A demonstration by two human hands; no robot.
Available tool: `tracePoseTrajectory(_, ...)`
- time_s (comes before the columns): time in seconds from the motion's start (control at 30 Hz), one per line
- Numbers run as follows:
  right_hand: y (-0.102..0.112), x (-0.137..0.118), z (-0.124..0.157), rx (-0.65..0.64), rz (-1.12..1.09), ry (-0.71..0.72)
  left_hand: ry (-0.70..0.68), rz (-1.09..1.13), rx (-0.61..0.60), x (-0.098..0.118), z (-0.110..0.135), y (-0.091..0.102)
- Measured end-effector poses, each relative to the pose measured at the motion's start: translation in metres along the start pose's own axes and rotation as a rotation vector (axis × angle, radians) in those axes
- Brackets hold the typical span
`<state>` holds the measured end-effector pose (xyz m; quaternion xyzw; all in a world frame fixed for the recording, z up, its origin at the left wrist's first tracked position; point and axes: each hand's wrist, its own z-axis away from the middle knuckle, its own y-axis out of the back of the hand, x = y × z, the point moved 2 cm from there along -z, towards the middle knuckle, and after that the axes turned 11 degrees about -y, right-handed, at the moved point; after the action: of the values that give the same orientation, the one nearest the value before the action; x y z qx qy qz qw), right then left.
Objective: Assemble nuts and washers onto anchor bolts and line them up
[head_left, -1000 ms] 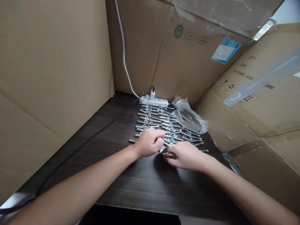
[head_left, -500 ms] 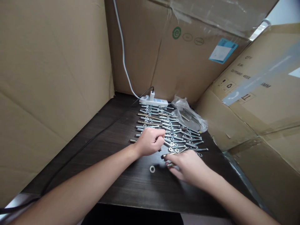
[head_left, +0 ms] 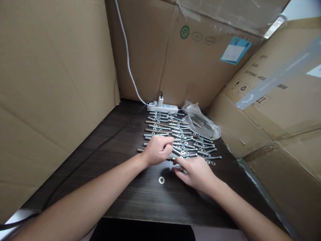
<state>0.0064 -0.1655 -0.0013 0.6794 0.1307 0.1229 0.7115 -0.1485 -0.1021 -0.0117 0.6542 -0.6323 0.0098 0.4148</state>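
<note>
My left hand (head_left: pixel 159 151) is curled into a fist above the front of the laid-out hardware, and its fingers hide most of what it grips. The dark end of a metal bolt (head_left: pixel 170 158) shows between it and my right hand (head_left: pixel 197 172). My right thumb and fingers are closed on this bolt, and a second small silver piece (head_left: pixel 179 168) shows between the fingers. In front of both hands a single flat washer (head_left: pixel 162 180) lies on the dark table (head_left: pixel 135 201). Behind them, rows of bolts (head_left: pixel 188 149), metal sleeves (head_left: pixel 151 122) and washers cover the table.
A white power strip (head_left: pixel 164 107) with a plug and cables lies at the back. Beside it is a clear plastic bag (head_left: pixel 200 122) with metal pieces. Cardboard boxes (head_left: pixel 60 83) wall the left, back and right sides. A black cable (head_left: pixel 95 150) crosses the left side.
My right hand has moved left and slightly up, bringing the bolt's dark end up against my left hand. The left fist stays closed. The whole view has shifted slightly.
</note>
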Motion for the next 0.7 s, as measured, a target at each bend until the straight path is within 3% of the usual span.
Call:
tracePoseTrajectory(0.17,-0.010,-0.030,0.013,-0.117,-0.118,0.126,-0.012,-0.003,-0.002,0.001,-0.001,0.000)
tracePoseTrajectory(0.37,-0.002,-0.041,0.006,-0.180,0.024,0.147,-0.008,0.003,0.004,0.000,0.000,0.000)
tracePoseTrajectory(0.5,0.002,-0.043,0.023,-0.198,0.076,0.159,0.016,0.007,0.002,-0.003,0.001,0.000)
tracePoseTrajectory(0.6,-0.007,-0.038,0.055,-0.117,0.055,0.120,0.023,0.014,0.013,-0.003,0.000,0.001)
tracePoseTrajectory(0.7,-0.024,-0.029,0.088,0.061,-0.039,0.165,0.031,0.019,0.024,-0.003,-0.002,0.001)
